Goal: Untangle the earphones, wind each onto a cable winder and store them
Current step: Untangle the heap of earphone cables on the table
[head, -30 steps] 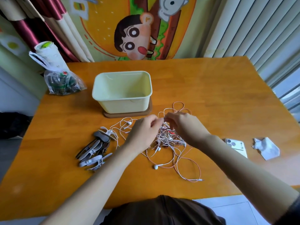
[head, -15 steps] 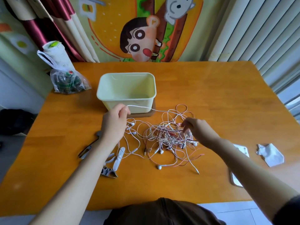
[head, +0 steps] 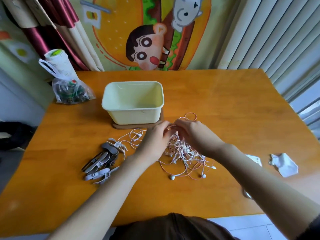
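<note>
Left hand and right hand meet fingertip to fingertip, each pinching a strand atop the tangled earphones on the desk | cable winders wait left, empty tub behind | best: ease one loop free and trace it to its plug, never yank.

It looked like a lived-in room of a home, not a workplace. A bright cartoon wall hanging of a burger with a boy's face covered the back wall. Maroon and cream satin curtains hung at the left, and white vertical blinds screened a window at the right. An orange-stained wooden table stood over pale floor tiles.
</note>
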A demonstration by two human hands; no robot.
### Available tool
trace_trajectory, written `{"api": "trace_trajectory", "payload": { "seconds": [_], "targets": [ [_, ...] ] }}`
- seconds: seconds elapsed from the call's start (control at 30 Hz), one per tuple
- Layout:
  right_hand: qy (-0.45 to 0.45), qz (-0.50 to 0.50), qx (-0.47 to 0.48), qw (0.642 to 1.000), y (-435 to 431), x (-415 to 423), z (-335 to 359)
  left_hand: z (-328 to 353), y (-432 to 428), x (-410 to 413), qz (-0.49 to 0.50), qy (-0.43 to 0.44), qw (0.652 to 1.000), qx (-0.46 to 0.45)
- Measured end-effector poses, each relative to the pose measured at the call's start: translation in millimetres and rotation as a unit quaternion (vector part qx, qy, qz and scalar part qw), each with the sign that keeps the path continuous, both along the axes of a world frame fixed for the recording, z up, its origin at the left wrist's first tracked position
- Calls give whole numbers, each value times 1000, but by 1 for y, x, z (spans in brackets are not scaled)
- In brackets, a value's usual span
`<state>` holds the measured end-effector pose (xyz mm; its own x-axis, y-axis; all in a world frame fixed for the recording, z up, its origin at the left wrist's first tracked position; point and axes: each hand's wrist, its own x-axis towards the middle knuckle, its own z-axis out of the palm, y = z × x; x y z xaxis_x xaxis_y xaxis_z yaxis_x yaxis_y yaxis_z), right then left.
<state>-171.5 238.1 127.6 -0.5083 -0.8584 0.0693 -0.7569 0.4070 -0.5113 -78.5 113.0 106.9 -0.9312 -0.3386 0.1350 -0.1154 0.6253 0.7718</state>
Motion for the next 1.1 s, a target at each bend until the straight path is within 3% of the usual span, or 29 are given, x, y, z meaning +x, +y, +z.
{"api": "trace_trajectory", "payload": {
  "seconds": [0.13,0.27,0.37,0.5,0.53,0.63,0.7,0.83,0.93,1.1],
  "targets": [
    [-42,-18,-9,999,12,-2,-26,-1,-7,8,21,23,999,-11],
    [-104,-80,73,989,43,-16,-61,12,-30,15,138,84,987,19],
    [-126,-111,96,981,62,-26,-69,8,-49,19,158,49,986,15],
    [-105,-156,17,982,58,-31,-54,-24,-54,26,108,-119,987,-27],
    [-87,-152,50,983,55,-30,-50,-32,-52,28,92,-148,984,-30],
    [80,-139,225,961,48,-20,-46,-38,-31,32,26,-196,980,-23],
    [104,-88,204,969,34,1,-42,-37,-10,31,-23,-207,978,-17],
    [-9,12,159,987,9,42,-48,-37,20,26,-49,-212,976,10],
    [-60,7,151,987,14,41,-55,-36,22,29,-45,-193,979,41],
    [-144,-95,71,982,41,7,-57,-51,2,42,-51,-250,967,-23]
  ]
}}
